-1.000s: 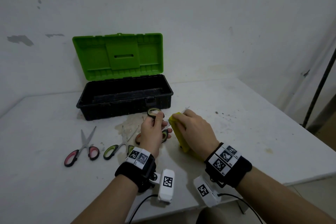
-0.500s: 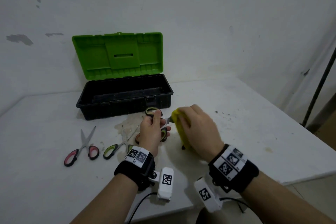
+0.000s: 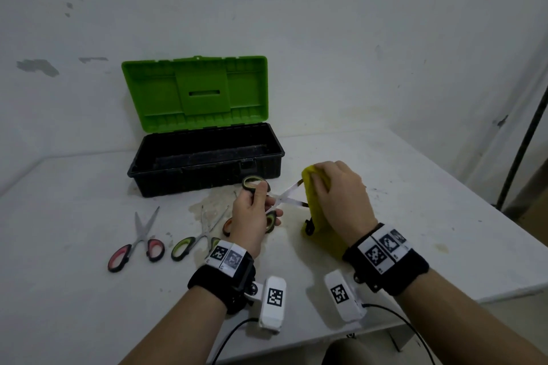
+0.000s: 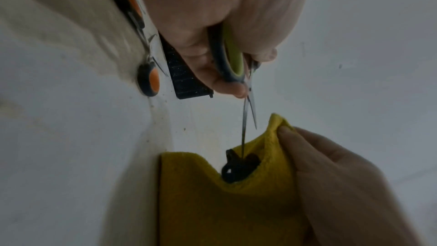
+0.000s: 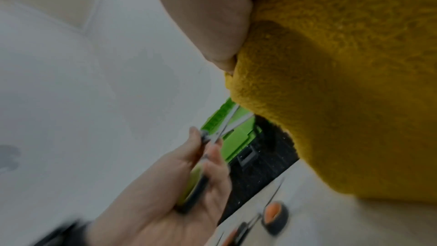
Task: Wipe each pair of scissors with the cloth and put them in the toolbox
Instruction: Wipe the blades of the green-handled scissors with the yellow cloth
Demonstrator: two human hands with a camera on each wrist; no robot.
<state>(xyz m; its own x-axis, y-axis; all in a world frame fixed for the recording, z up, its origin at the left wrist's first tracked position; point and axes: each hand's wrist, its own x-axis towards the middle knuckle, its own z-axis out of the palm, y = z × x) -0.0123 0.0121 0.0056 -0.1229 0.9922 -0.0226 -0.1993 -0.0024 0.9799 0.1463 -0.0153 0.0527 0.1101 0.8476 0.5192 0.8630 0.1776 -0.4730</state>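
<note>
From the head view, the left hand (image 3: 252, 216) gripped the green-handled scissors (image 3: 268, 201) by their loops above the tabletop (image 3: 415, 216), before the open toolbox (image 3: 207, 169). In the wrist views the right hand (image 4: 331, 184) pinched the soft yellow cloth (image 5: 343, 100) round the blades; stiff, light and sharp, they seemed safest held by the handles

Green-handled scissors (image 3: 277, 197) blades apparently in yellow cloth (image 3: 315, 201)
</note>
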